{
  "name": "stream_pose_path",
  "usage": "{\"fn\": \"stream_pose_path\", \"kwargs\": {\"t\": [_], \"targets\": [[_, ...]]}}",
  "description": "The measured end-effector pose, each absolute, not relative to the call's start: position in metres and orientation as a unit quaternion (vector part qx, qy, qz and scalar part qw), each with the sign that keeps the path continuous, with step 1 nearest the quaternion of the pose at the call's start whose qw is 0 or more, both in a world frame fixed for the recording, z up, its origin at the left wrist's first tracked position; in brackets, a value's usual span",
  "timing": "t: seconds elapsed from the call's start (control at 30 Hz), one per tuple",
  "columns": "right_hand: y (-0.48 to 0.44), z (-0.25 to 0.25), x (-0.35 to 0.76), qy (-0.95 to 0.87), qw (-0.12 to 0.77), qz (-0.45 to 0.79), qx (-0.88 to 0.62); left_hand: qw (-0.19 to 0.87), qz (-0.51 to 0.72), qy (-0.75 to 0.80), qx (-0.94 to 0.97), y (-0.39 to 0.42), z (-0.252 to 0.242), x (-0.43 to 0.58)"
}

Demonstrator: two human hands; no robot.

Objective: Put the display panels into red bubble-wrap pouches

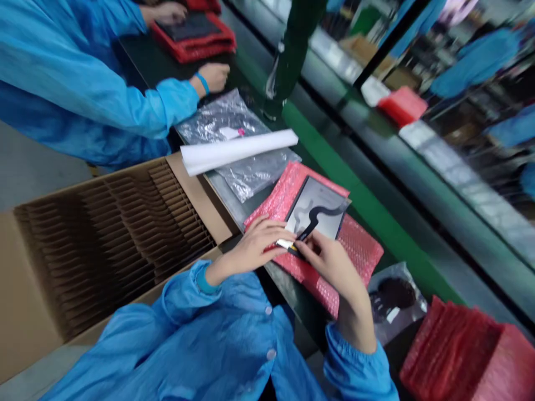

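R hand & L hand at flat panel's nr. edge.

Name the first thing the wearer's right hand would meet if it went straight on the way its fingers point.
The left hand, most likely: its fingers lie just ahead, by the near edge of the flat panel. Depth is unclear, so the right hand may brush the panel first.

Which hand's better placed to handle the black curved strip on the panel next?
Right, probably: the right hand has its fingertips at the near end of the black curved strip. The left hand sits by the near-left edge of the panel, farther from the strip.
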State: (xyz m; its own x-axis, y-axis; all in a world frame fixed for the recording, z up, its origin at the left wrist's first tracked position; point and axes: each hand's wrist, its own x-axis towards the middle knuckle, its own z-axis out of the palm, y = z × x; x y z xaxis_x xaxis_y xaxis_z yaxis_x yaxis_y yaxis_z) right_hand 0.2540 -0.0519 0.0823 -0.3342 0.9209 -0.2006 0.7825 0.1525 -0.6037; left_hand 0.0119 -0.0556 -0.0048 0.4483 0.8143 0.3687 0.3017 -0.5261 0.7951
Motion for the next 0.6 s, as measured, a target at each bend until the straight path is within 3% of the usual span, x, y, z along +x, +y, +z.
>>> {"fn": "stream_pose_path", "kwargs": {"t": [0.2, 0.37, 0.6], "targets": [[-0.057, 0.082, 0.248, -0.738, 0.093, 0.268, -0.612, 0.311, 0.353, 0.361, 0.805, -0.057, 0.009, 0.008], [-0.068, 0.087, 0.241, -0.729, 0.036, 0.223, -0.646, 0.183, 0.3, 0.334, 0.875, -0.062, 0.005, 0.005], [-0.072, 0.077, 0.248, -0.791, 0.077, 0.195, -0.574, 0.113, 0.297, 0.279, 0.906, -0.049, -0.019, -0.003]]}}
